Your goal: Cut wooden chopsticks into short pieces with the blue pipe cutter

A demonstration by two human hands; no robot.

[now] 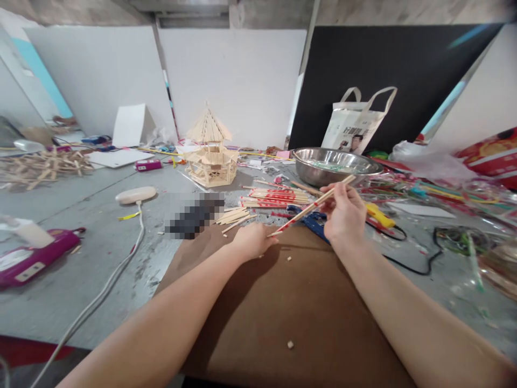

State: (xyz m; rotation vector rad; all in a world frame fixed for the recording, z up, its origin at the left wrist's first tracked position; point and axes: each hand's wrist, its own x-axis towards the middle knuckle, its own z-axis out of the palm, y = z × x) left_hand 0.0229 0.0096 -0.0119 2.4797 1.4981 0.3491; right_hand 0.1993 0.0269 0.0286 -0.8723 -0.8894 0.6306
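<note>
A pair of wooden chopsticks [305, 211] in a clear, red-printed wrapper slants up to the right over the brown board [307, 302]. Its upper part is gripped in my right hand [343, 210], fingers closed around it. At the lower end, my left hand [252, 240] is closed with the chopstick ends at its fingertips; its exact grip is partly hidden. Just beyond lie loose bare sticks [232, 216] and a pile of red-wrapped chopsticks [277, 196]. Blue-handled pliers [313, 225] lie behind the chopsticks, partly covered by my right hand.
A pagoda-like stick model [212, 161] stands at the back. Right of it are a metal basin [319, 170], a tote bag [355, 126] and a yellow-handled tool [379, 215] with a black cord. A purple power strip [44, 256] and white cable [117, 280] lie left. Small wood bits dot the board.
</note>
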